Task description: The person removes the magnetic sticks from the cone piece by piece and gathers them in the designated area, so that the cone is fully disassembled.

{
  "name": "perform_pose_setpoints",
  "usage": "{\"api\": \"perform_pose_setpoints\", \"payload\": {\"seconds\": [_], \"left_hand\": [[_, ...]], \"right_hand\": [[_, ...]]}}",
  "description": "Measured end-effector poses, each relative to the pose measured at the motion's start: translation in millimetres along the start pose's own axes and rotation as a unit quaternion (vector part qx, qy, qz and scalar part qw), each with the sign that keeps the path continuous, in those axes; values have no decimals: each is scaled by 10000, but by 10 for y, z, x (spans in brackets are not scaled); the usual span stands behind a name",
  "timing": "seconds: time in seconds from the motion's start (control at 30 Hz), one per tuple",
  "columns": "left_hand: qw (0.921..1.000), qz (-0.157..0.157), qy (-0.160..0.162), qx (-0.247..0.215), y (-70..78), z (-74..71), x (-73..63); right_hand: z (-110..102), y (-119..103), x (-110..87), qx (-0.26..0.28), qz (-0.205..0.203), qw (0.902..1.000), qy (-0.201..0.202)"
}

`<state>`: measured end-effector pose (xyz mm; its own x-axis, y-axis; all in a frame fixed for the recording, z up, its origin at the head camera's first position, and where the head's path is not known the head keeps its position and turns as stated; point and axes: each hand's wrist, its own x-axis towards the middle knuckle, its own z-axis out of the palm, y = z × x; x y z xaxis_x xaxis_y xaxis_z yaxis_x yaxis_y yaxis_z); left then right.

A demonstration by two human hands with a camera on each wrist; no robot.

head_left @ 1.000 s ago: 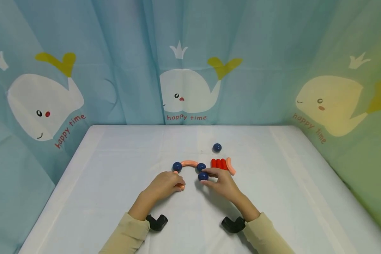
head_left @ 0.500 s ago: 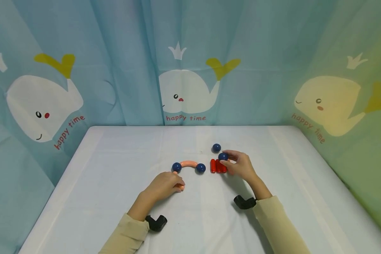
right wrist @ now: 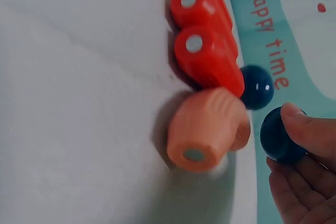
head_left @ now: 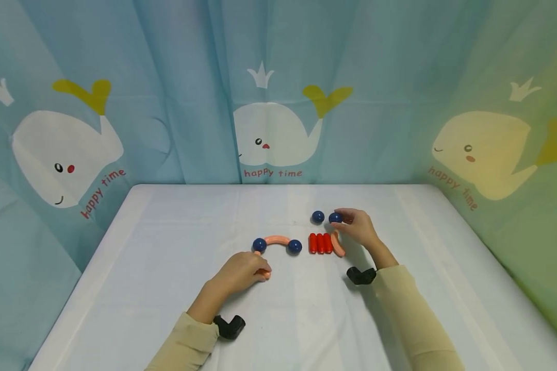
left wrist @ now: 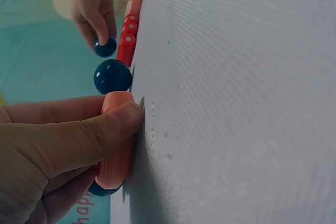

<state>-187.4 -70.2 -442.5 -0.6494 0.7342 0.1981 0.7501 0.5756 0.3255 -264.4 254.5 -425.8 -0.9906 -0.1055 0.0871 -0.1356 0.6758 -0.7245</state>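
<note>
At the far left I have the pale blue curtain (head_left: 190, 56) printed with white whales, hung behind the white-covered table (head_left: 167, 221); in from there comes a beige sleeve (head_left: 180, 345) with a black wrist fitting (head_left: 230, 327) beside it, and then the left hand (head_left: 242, 270), its thumb and fingers closed in a pinch on a pale orange smooth bar (left wrist: 118, 161); I see that bar's far end at a glossy dark blue ball (head_left: 259, 245), though I cannot tell whether the two touch; from this ball a pale orange curved rod (head_left: 277, 240) arches rightward to a second dark blue glossy ball (head_left: 295, 247), the rod's ends meeting both; further right I count three red smooth sticks (head_left: 320, 243), laid side by side on the table, with pale round discs on the ends that my right wrist view shows; behind them sits a lone dark blue round ball (head_left: 317, 217); just right of the sticks lies a pale orange curved piece (head_left: 338, 243); beyond it the right hand (head_left: 359, 226) pinches a shiny dark blue ball (head_left: 335, 218) between thumb and fingers, just beside the lone one with a narrow gap, and I cannot tell whether it touches the table; last on my right is the other beige sleeve (head_left: 413, 314).
</note>
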Motion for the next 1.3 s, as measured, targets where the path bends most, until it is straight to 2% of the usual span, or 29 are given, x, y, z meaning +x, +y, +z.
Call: {"api": "perform_pose_setpoints", "payload": {"seconds": [0.23,0.47,0.7,0.97,1.17,1.3], "left_hand": [[10000,-67,23,0,3,-5,-6],[10000,-42,-13,-15,4,-3,5],[9999,31,87,80,-7,10,4],[9999,41,79,98,-1,4,-2],[9999,99,56,109,-6,4,-2],[9998,204,83,-28,-20,-5,-11]], "right_hand": [[-23,-3,116,-206,240,9995,-46],[5,98,193,-112,649,9976,-229],[32,74,190,-130,239,9995,-127],[98,51,233,-301,477,9980,-280],[63,21,208,-364,563,9972,-333],[2,5,139,-424,462,9980,-125]]}}
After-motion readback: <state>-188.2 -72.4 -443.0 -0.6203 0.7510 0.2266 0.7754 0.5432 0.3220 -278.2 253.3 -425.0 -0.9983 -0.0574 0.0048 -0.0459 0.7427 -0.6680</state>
